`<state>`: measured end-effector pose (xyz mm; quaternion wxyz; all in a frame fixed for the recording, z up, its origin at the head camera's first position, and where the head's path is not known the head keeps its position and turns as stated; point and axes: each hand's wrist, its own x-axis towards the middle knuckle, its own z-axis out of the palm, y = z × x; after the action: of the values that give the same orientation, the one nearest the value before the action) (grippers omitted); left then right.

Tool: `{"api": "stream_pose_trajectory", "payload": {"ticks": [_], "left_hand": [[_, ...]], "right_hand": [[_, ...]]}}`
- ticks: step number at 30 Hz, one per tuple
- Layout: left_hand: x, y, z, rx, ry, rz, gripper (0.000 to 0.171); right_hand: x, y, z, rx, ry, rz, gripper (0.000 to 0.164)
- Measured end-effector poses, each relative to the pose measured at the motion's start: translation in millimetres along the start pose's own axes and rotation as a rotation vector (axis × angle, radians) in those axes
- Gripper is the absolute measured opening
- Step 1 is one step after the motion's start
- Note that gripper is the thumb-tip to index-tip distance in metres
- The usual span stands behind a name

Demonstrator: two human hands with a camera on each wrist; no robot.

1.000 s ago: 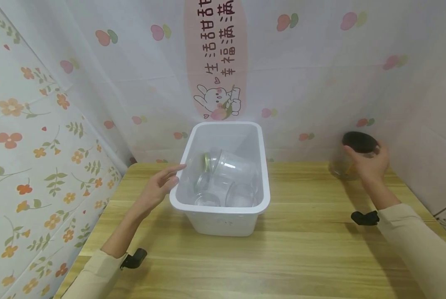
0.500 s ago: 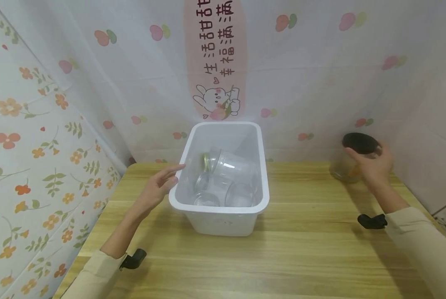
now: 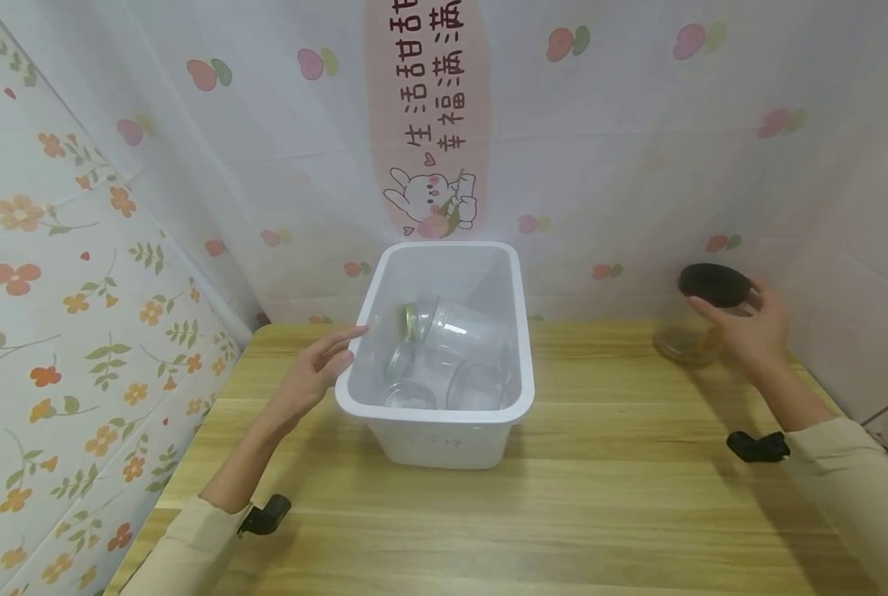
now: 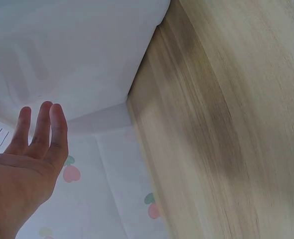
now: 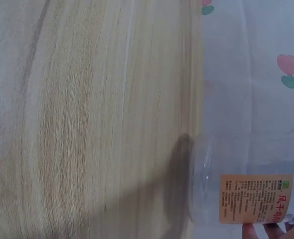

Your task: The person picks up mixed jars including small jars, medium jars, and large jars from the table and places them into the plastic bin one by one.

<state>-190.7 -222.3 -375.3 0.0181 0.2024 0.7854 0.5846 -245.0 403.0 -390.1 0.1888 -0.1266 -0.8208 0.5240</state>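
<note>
My right hand [image 3: 749, 327] grips a clear plastic jar [image 3: 678, 331] with a black lid [image 3: 714, 285], at the far right corner of the table. The thumb lies just below the lid. In the right wrist view an orange label [image 5: 255, 199] with printed characters shows on the jar's side, and fingertips [image 5: 249, 231] lie against it. My left hand [image 3: 317, 368] is at the left rim of a white plastic bin [image 3: 444, 443], its fingers extended. In the left wrist view those fingers [image 4: 59, 127] stand nearly straight beside the bin's outer wall.
Several clear jars [image 3: 466, 331] lie inside the bin, one with a gold-coloured neck [image 3: 412, 323]. A patterned curtain [image 3: 600, 165] hangs behind the wooden table [image 3: 600, 497], and a floral one [image 3: 79, 331] hangs at the left.
My right wrist and forearm have swung to the right and slightly nearer, while the jar stays in almost the same spot. The left hand and the bin have barely moved.
</note>
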Motion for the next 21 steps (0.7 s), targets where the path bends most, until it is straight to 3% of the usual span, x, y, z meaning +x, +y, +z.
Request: {"api": "stream_pose_trajectory", "payload": {"ticks": [9, 17, 21], "left_hand": [[-1.8, 0.6, -0.2, 0.016, 0.01, -0.019, 0.045], [-1.8, 0.3, 0.4, 0.02, 0.012, -0.007, 0.044], [-1.6, 0.2, 0.4, 0.02, 0.011, -0.005, 0.044]], "right_hand": [[-6.2, -3.8, -2.7, 0.023, -0.048, -0.086, 0.081], [-11.3, -6.2, -4.7, 0.096, -0.083, -0.112, 0.075], [-12.5, -7.9, -5.4, 0.066, -0.075, -0.13, 0.074]]}}
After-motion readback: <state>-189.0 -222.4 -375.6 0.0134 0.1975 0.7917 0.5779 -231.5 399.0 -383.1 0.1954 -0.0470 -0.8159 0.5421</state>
